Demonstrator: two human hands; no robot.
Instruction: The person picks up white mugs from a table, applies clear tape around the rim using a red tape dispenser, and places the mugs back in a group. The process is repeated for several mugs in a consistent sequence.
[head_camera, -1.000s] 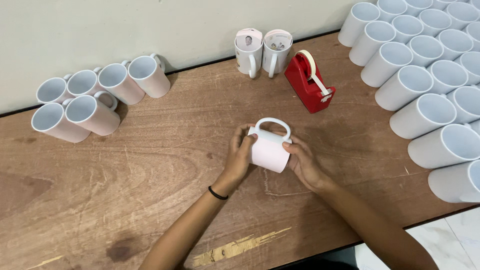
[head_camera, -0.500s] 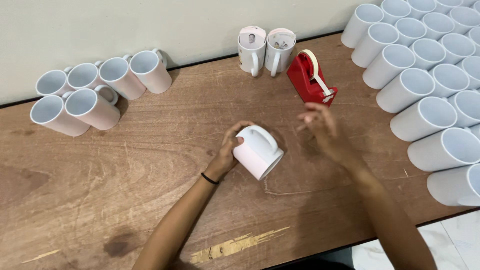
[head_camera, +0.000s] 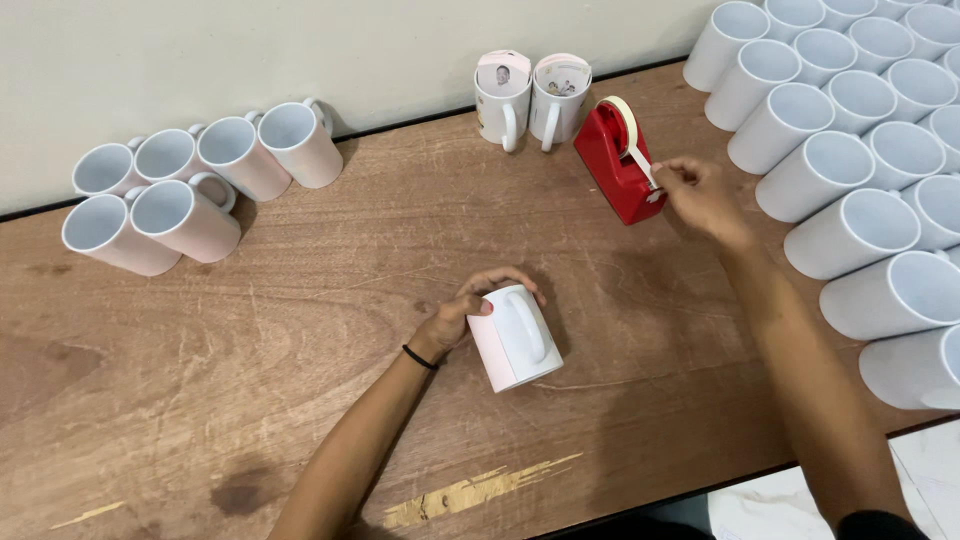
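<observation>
a worn wooden table (head_camera: 250, 330), brown, scratched and stained, with a yellowish chipped streak (head_camera: 480, 492) near its front edge. behind the table, a plain pale wall (head_camera: 300, 50), meeting the far edge along a dark seam. beyond the table's front right corner, pale tiled floor (head_camera: 760, 505). soft, even light.

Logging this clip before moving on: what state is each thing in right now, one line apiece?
Left hand: grips the white mug, steadying it on the table.
White mug: on its side, handle up.
Right hand: pinching the tape end at the dispenser.
Red tape dispenser: upright, roll loaded.
Two mugs by the wall: upright, paper inside.
Mugs at left: lying down, empty.
Mugs at right: tipped over, empty.
</observation>
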